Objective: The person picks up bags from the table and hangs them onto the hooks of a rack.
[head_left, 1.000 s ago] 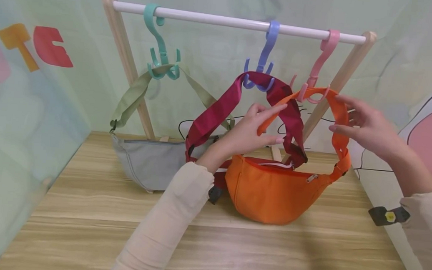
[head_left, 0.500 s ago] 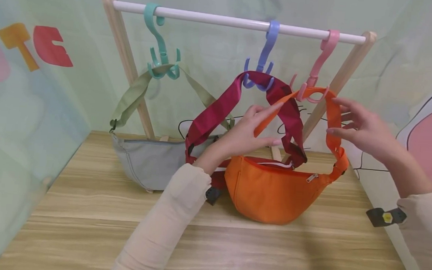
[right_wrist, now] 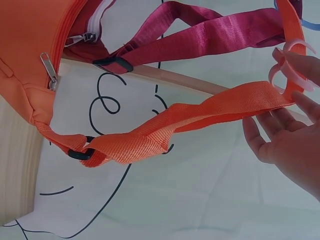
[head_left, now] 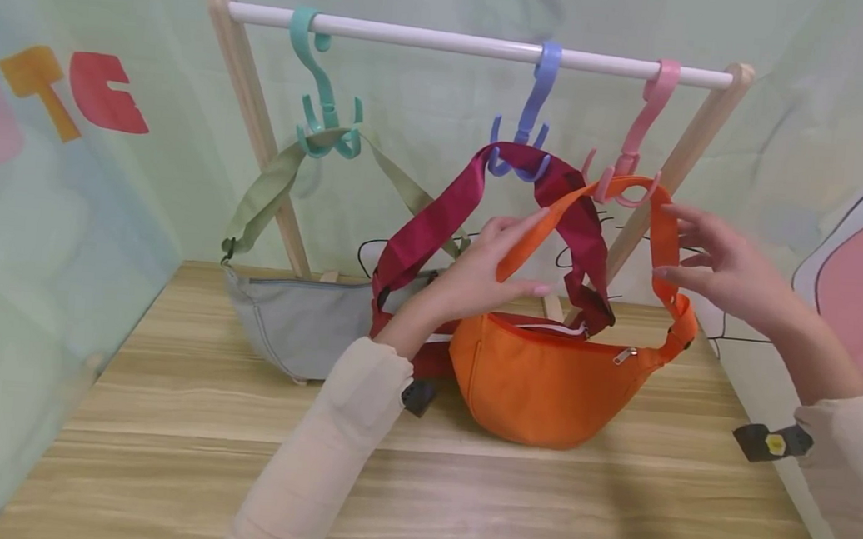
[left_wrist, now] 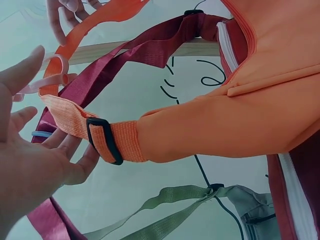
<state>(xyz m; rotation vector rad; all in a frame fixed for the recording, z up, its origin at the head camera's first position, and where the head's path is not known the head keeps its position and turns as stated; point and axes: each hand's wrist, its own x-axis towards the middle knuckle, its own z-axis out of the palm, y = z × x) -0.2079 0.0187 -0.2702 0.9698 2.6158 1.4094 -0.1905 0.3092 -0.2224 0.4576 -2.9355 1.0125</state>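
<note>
An orange waist bag (head_left: pixel 543 386) hangs by its looped orange strap (head_left: pixel 664 244) from a pink hook (head_left: pixel 649 109), its body low over the tabletop. My left hand (head_left: pixel 480 273) is at the strap's left side. In the left wrist view its fingers (left_wrist: pixel 70 146) extend behind the strap near a black buckle (left_wrist: pixel 104 141), thumb apart. My right hand (head_left: pixel 739 274) has its fingertips against the strap's right side. In the right wrist view those fingers (right_wrist: pixel 256 137) lie loosely along the strap's edge without curling round it.
A dark red bag strap (head_left: pixel 435 220) hangs on a blue hook (head_left: pixel 538 93), partly behind the orange bag. A grey bag (head_left: pixel 307 328) hangs from a green hook (head_left: pixel 324 87). The white rod (head_left: pixel 433 38) rests on wooden legs above the wooden table (head_left: pixel 497 508).
My left hand has slid slightly left and down along the strap. My right hand has shifted a little left, and the strap's right side has moved inward with it.
</note>
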